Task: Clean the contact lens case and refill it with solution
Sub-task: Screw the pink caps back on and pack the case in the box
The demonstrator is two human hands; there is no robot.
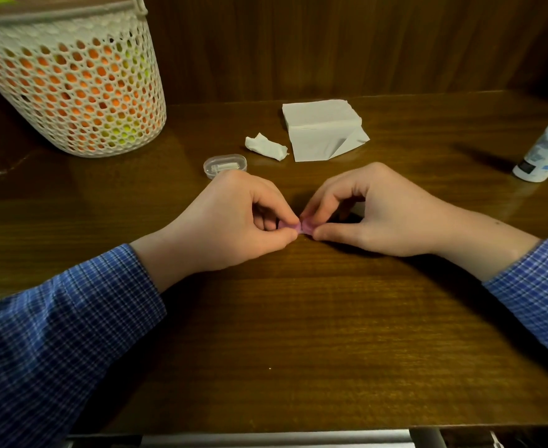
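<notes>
A strip of pale grey metal edging (276,439) runs along the near rim of the dark brown wooden bench (298,334), whose glossy top shows long grain lines and a few light specks. Two forearms in blue-and-white checked shirt sleeves (56,334) reach in over it from either side. At mid-bench the left hand (230,221) and the right hand (376,215) meet, both resting on the wood. Between them sits the small pink contact lens case (300,226), mostly hidden; the left thumb and curled fingers (272,208) pinch one end, and the right thumb and curled fingers pinch the other.

Just beyond the left hand lies a clear oval plastic box (225,164). Farther back sit a crumpled white tissue (266,147) and, just beside it, a folded stack of white tissues (322,129) with one corner turned up. A white perforated plastic basket (72,88), showing orange and yellow-green through its holes, stands at the far left. At the right edge stands a tilted-looking white solution bottle (547,150) with a blue and black label; its writing is too blurred to read. Dark vertical wood panelling (347,43) closes the back.
</notes>
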